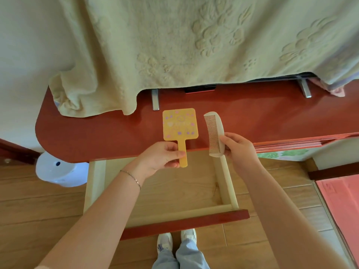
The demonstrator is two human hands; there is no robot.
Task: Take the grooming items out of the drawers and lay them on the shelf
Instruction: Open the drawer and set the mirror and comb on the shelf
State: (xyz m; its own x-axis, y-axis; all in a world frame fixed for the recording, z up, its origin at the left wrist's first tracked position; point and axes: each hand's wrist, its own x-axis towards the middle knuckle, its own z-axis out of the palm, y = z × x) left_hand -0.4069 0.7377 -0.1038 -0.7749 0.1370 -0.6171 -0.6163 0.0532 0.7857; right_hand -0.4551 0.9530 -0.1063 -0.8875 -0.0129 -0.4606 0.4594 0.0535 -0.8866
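Note:
My left hand (162, 155) grips the handle of a yellow hand mirror (179, 124) with purple and pink marks; its square head lies over the red shelf (93, 133). My right hand (238, 147) holds the lower end of a cream comb (214, 131), teeth facing left, beside the mirror over the shelf's front edge. Below both hands the wooden drawer (174, 191) is pulled out, its visible bottom bare.
A pale green towel (174, 45) hangs over the shelf's back and left end. Two metal feet (155, 100) stand on the shelf. A white round container (58, 171) sits on the floor at left. Pink paper (342, 195) lies at right. My shoes (176, 241) are under the drawer front.

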